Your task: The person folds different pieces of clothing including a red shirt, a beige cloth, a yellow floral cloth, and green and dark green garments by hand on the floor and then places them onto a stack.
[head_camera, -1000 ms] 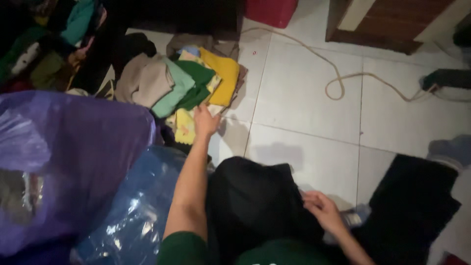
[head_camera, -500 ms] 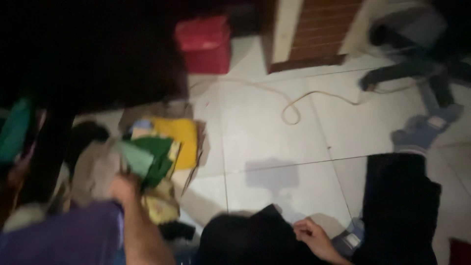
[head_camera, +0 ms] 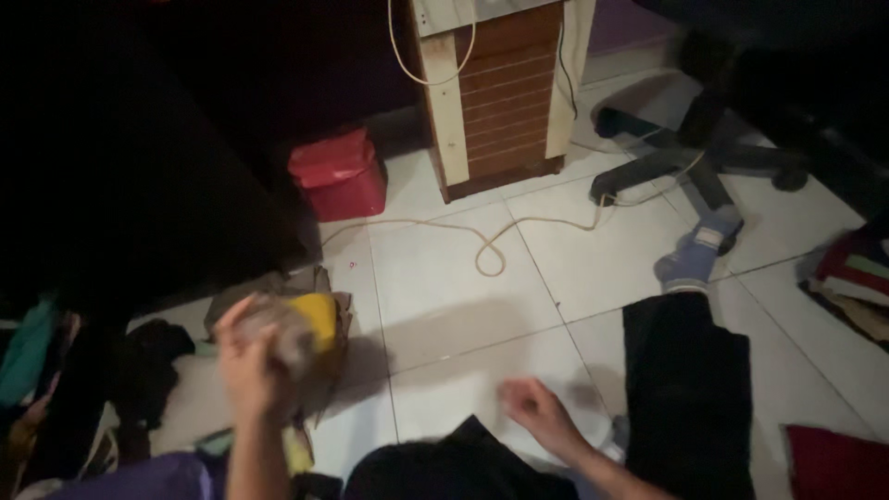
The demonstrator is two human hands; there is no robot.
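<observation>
My left hand (head_camera: 248, 370) is raised over a stack of folded clothes (head_camera: 324, 347) on the floor tiles. It grips a blurred beige-grey cloth (head_camera: 278, 326), and a yellow piece (head_camera: 319, 310) of the stack shows just behind it. My right hand (head_camera: 539, 414) hovers over the white tile beside a black garment (head_camera: 463, 463) on my lap. That hand is blurred with its fingers curled, and I see nothing in it.
My leg in black trousers (head_camera: 690, 389) stretches right, ending in a blue sock (head_camera: 694, 259). A red box (head_camera: 338, 176), a looped cord (head_camera: 491, 250), a wooden cabinet (head_camera: 500, 93) and a chair base (head_camera: 704, 167) lie beyond. A purple bag (head_camera: 157, 477) and dark clothes sit left; more clothes (head_camera: 852, 278) right.
The view swung up and right. My left hand closed on cloth from the stack and lifted it. My right hand left the black garment's edge and moved over the tile.
</observation>
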